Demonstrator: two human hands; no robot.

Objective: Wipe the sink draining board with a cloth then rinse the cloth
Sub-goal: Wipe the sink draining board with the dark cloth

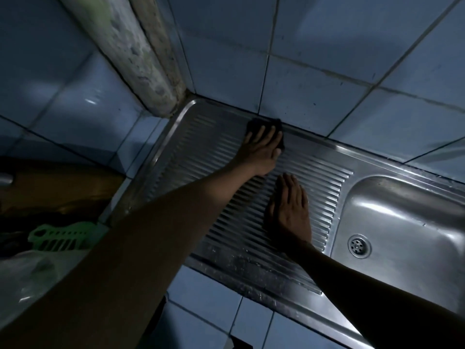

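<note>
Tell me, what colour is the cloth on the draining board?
Black or very dark, a small crumpled cloth under the left hand; head view.

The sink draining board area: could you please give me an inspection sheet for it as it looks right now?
Surface: ribbed steel draining board, droplets along its near edge.
Job's things: dark cloth at the board's far edge by the wall; sink basin with drain.
Clutter: green plastic item beside the counter.
Hands: left hand presses the cloth, fingers straight; right hand flat on the ribs.
Cables: nothing seen.
Surroundings: blue wall tiles, stained corner pipe.
</note>
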